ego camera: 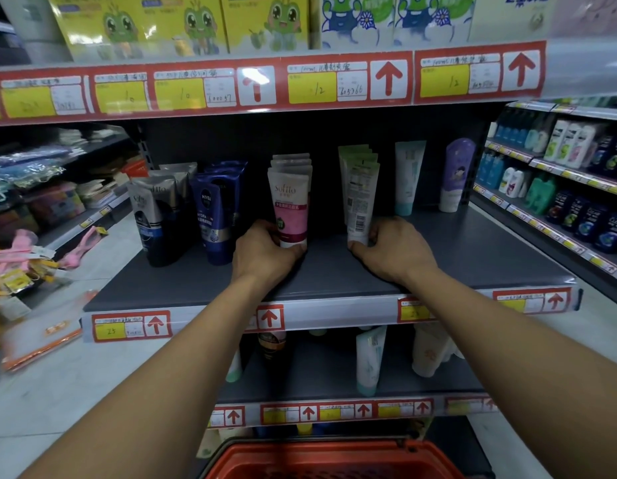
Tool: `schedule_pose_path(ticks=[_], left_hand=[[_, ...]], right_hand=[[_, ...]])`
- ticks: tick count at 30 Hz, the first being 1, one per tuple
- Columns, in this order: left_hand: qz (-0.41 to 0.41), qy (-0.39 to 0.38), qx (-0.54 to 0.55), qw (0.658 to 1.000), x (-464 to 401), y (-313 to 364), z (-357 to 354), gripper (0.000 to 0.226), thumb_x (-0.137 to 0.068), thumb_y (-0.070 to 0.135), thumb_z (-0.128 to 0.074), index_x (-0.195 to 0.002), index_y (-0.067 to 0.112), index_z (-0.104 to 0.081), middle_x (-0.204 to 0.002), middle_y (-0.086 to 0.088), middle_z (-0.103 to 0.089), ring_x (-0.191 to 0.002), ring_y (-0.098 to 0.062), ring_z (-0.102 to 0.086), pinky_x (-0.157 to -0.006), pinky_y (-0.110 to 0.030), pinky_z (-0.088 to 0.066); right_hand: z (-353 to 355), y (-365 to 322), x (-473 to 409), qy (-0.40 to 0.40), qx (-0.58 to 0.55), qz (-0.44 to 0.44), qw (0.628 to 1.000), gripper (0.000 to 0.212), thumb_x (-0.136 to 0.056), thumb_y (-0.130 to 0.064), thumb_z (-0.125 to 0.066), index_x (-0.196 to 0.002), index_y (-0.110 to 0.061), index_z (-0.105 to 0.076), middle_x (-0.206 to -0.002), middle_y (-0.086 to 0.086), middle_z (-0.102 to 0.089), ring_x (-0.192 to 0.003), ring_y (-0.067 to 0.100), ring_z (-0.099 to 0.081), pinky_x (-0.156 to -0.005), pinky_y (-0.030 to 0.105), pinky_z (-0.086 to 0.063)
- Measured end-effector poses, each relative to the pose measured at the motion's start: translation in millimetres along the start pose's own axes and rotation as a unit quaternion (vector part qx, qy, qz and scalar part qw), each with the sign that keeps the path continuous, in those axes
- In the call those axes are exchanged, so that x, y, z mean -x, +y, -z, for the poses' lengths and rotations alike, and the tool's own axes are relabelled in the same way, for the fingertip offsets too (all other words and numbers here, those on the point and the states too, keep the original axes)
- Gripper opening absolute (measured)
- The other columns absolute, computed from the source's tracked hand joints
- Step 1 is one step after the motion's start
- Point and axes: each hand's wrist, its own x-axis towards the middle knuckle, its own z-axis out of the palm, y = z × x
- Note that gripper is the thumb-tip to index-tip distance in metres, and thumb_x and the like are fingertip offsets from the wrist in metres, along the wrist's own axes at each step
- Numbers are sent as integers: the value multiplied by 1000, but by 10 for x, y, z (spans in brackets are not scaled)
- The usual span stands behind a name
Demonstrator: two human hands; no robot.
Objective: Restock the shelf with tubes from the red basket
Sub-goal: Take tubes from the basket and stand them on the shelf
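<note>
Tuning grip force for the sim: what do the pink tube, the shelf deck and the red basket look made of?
Pink tube: looks like soft plastic, semi-gloss, with a flat crimped top end and a printed face; the left hand grips its base.
Shelf deck: probably painted metal, matte dark grey, a thin flat sheet with no glare.
Red basket: seems moulded rigid plastic, with a smooth rim and slight sheen.

Bare shelf lies open at front and right; gap between pink tubes and green tubes is passable.
</note>
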Motion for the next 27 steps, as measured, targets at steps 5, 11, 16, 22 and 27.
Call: schedule_pose_path(ticks=[5,11,16,22,27], left_hand=[[8,-5,2,1000,20,4,7,52,-73,50,-87,-115,25,-69,-103,9,-73,-95,-14,-69,-81,-27,-51],[11,5,0,1000,127,52,85,51,-80,38,-83,-122,17,-62,-103,5,-69,-99,-20,-66,-85,-30,-49],[1,10,-13,1000,314,54,173,35,-89,27,-72,-121,16,-63,-108,0,-68,-102,-25,-65,-85,-31,-48],[-91,39,-77,992,664,-13,228,27,-88,16,-66,-115,14,-68,-112,-6,-67,-102,-27,-64,-82,-31,-46],[-241,75,-126,959,1127,-177,226,23,-96,15,-61,-117,10,-68,-115,-4,-63,-110,-21,-57,-93,-34,-47]], right_hand=[[33,-30,38,0,-5,-16,1000,39,-79,-62,-65,-73,-26,-53,-90,7,-64,-83,29,-65,-64,30,-45],[182,-112,193,24,-22,-28,999,36,-80,-57,-62,-90,-23,-66,-100,6,-63,-88,31,-64,-72,38,-57],[264,-116,418,33,-26,-1,999,15,-88,-37,-59,-91,-22,-60,-104,6,-54,-91,33,-60,-75,40,-53],[249,-75,753,66,-6,45,997,24,-94,-37,-54,-101,-15,-63,-104,4,-50,-92,28,-59,-78,39,-52],[156,-53,1233,110,81,107,985,38,-98,-42,-47,-114,-11,-63,-113,6,-53,-104,24,-52,-90,39,-48]])
